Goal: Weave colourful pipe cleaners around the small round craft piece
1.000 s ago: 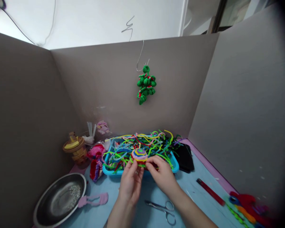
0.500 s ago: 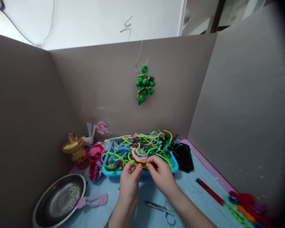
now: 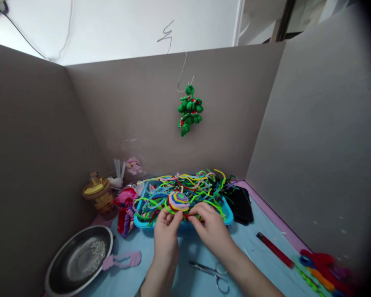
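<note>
A round coil of pipe cleaners (image 3: pixel 178 201), ringed in pink, yellow, blue, red and green, is held over the front of a blue tray (image 3: pixel 139 223). My left hand (image 3: pixel 167 227) grips its lower left edge between thumb and fingers. At the coil's lower right, my right hand (image 3: pixel 207 222) pinches a red pipe cleaner (image 3: pixel 185 215) that runs along the rim. Many loose pipe cleaners (image 3: pixel 200 185) in green, blue, yellow and red fill the tray behind. Below my hands, a pair of scissors (image 3: pixel 208 272) lies on the blue tabletop.
On the left stand a metal bowl (image 3: pixel 54 268) with small clear beads, a pink fuzzy piece (image 3: pixel 123 260) and a brown jar (image 3: pixel 101 198). To the right lie a red strip (image 3: pixel 275 249) and a black object (image 3: pixel 243 206). A green ornament (image 3: pixel 190 109) hangs before the grey back panel.
The coil has shifted slightly left and shows its face more squarely. My right hand has drawn a little away from it, with the red pipe cleaner now visible between.
</note>
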`<move>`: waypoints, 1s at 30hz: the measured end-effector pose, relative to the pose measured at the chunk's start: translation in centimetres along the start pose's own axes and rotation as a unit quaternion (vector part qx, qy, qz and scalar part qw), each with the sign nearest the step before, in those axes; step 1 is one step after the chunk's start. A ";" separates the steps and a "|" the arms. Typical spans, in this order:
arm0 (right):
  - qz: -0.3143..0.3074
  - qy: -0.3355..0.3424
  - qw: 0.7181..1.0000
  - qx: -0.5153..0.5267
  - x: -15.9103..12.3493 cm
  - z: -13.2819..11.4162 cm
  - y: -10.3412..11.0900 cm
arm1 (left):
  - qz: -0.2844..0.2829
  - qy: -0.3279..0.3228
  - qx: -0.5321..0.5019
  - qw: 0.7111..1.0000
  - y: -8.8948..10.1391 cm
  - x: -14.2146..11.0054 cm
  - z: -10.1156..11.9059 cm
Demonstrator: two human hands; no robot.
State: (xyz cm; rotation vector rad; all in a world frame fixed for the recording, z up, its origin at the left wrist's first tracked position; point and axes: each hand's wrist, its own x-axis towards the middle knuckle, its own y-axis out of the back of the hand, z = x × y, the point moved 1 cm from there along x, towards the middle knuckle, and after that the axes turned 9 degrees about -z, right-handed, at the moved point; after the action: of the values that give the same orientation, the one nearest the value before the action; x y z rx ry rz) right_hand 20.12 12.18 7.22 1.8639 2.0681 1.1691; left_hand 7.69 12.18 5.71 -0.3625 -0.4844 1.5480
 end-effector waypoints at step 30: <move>0.082 -0.049 0.946 0.310 -0.5 0.6 -2.2 | 0.028 0.059 -0.130 0.989 -0.6 -0.3 0.2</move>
State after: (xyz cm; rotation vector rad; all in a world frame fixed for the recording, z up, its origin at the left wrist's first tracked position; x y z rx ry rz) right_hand 18.79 12.18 5.24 2.3252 2.4477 0.4414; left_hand 8.12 11.88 6.14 -0.6709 -0.5888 1.5095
